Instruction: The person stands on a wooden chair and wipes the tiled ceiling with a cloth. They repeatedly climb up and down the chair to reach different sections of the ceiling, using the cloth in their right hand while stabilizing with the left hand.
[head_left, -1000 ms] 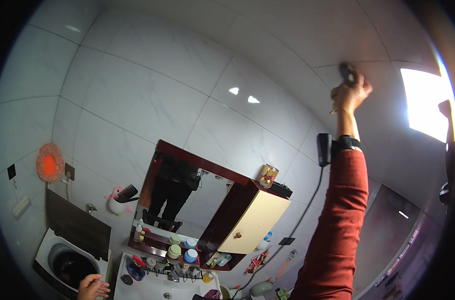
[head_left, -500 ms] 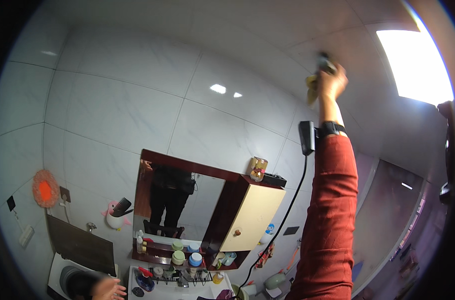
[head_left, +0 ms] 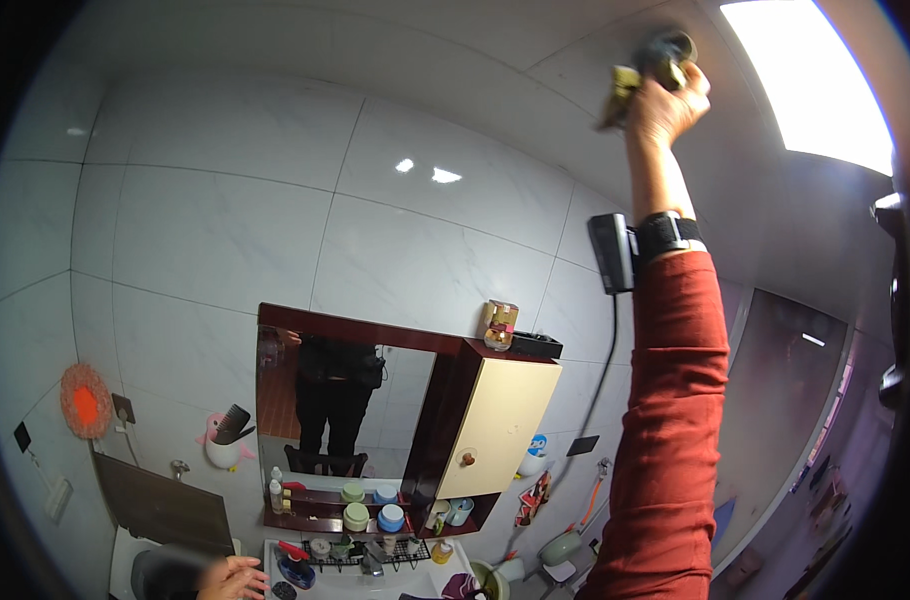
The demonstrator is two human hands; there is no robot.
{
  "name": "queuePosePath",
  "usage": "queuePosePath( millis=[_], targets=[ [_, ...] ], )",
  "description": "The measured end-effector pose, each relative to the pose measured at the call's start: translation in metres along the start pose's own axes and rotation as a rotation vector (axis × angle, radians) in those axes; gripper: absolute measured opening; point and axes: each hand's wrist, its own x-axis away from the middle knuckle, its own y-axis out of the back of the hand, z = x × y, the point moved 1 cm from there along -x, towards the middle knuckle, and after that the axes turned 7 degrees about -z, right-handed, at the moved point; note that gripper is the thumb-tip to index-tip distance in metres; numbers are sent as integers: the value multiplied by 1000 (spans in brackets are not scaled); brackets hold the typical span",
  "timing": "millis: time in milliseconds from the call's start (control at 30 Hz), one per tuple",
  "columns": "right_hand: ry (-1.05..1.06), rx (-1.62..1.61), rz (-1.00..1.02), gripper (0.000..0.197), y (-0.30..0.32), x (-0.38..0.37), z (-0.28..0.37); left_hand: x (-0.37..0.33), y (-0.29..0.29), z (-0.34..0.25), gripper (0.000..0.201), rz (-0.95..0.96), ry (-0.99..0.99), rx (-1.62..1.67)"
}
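Observation:
My right hand is raised high on a straight arm in a red sleeve, close to the white ceiling. It is shut on a small dark round object with a yellowish piece hanging at its left; the object is blurred. A black device is strapped at that wrist, with a cable hanging down. My left hand shows at the bottom edge, fingers apart, holding nothing, above the white counter beside a blue bottle.
A dark-framed mirror cabinet hangs on the white tiled wall, its cream door swung open. Jars and bottles fill its lower shelf. A bright ceiling light panel glows at the top right. A dark doorway lies right.
My right hand has risen toward the ceiling and light panel with the dark object in it. My left hand has shifted right along the bottom edge.

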Motion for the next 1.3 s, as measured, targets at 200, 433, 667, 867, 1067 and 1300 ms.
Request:
queuePosePath(
  millis=[200, 433, 667, 867, 1067, 1300],
  targets=[
    [-380, -221, -181, 47, -17, -9, -13, 12, 13, 8, 34, -67, 71, 9],
    [11, -228, 25, 48, -7, -14, 15, 9, 7, 10, 35, -50, 70, -7],
    [-4, -104, 83, 39, -5, -21, 8, -5, 4, 7, 35, 6, 94, -79],
    [-201, -180, 117, 46, 7, -29, -3, -20, -11, 9, 33, 28, 107, -43],
    [-141, -155, 146, 47, 1, -30, -1, -18, 1, -2, 33, 61, 114, -78],
    [-582, -222, 103, 48, 14, -26, 10, -25, 15, -31, 37, 80, 56, -61]
  ],
)
